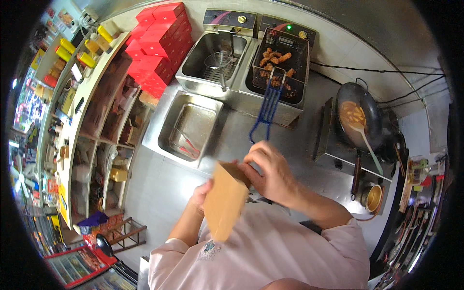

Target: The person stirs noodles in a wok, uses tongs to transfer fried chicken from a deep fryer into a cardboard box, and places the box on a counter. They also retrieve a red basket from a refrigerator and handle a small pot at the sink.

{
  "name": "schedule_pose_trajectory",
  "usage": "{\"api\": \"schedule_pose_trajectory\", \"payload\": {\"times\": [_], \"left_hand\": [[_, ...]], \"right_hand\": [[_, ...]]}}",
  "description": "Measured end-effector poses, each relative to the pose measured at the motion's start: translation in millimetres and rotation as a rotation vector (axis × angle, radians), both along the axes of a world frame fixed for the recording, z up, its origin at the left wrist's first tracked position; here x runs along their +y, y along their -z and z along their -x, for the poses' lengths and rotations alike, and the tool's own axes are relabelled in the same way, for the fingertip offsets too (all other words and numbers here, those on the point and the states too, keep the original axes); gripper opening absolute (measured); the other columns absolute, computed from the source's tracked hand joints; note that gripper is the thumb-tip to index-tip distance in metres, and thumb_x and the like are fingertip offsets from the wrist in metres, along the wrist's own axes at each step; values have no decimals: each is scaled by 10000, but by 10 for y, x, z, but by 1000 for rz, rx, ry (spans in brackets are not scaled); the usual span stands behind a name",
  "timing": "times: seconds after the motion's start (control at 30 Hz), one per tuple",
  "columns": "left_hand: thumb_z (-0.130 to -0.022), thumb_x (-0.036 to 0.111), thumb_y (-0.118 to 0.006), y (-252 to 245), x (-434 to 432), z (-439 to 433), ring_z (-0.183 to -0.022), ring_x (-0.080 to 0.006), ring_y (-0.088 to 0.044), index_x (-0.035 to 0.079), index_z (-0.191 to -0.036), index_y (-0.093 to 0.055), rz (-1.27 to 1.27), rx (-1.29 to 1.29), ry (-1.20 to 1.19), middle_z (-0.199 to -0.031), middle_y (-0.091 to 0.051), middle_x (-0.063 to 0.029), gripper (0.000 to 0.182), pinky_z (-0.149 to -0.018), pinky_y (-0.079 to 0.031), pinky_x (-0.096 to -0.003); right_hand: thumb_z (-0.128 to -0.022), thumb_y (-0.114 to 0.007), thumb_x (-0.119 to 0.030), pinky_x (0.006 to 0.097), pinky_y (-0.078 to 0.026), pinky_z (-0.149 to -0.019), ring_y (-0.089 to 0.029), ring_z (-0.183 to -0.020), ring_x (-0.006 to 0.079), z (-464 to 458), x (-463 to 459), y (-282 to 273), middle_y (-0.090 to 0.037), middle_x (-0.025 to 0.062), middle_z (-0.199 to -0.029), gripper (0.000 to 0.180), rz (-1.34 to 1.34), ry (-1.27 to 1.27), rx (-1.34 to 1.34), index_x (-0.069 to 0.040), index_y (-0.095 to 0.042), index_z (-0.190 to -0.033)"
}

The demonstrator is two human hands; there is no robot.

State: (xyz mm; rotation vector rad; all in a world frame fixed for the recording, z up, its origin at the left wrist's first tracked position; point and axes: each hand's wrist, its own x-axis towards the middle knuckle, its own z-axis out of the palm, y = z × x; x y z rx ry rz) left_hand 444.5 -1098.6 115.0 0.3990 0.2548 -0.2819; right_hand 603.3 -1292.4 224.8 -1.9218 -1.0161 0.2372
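My left hand (201, 195) grips a brown kraft paper box (225, 203) from its left side, in front of my chest. Curled over the box's upper right edge, the fingers of my right hand (270, 172) seem to pinch its rim; the fingertips are partly hidden and the hand is slightly blurred. Beyond my hands, a fryer basket (264, 78) with a blue handle (269, 107) rests over the right fryer vat (297, 99). Several pieces of browned fried food (272, 58) lie in it.
Left of the basket, a second vat (188, 69) contains a wire strainer (218, 59). A sunken steel pan (188, 127) with red-handled tongs (189, 146) is nearer. At right, a wok (375, 127) holds sauced food and a spatula (366, 143). Red boxes (156, 47) stand stacked at left.
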Motion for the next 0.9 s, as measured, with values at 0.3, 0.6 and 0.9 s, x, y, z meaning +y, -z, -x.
{"api": "schedule_pose_trajectory", "payload": {"times": [0.3,0.6,0.9], "left_hand": [[-1096,528,-389,-300,1194,-463,-1323,-438,-570,62,-1573,-443,190,-77,-364,-1482,-547,-289,669,-1143,-460,-532],[-1062,569,-462,47,2074,-116,-1347,-427,-536,69,-1558,-445,410,-106,-500,-1514,-523,-228,704,-1107,-430,-663],[-768,515,-792,-679,2788,795,-1314,-469,-578,25,-1590,-426,-354,-105,79,-1487,-523,-309,1024,-1141,-409,-618]], "right_hand": [[-769,-702,-185,406,-470,-900,-585,-962,267,467,1576,169,-588,71,-869,143,29,-203,-584,-49,-673,-802],[-837,-677,-76,445,-521,-786,-611,-804,274,144,2205,671,-598,89,-838,83,-302,-108,-383,-41,-613,-799],[-930,-632,-123,483,-573,-894,-726,-1036,388,131,3098,2559,-710,240,-1185,623,984,-93,164,99,-452,-1483]]}}
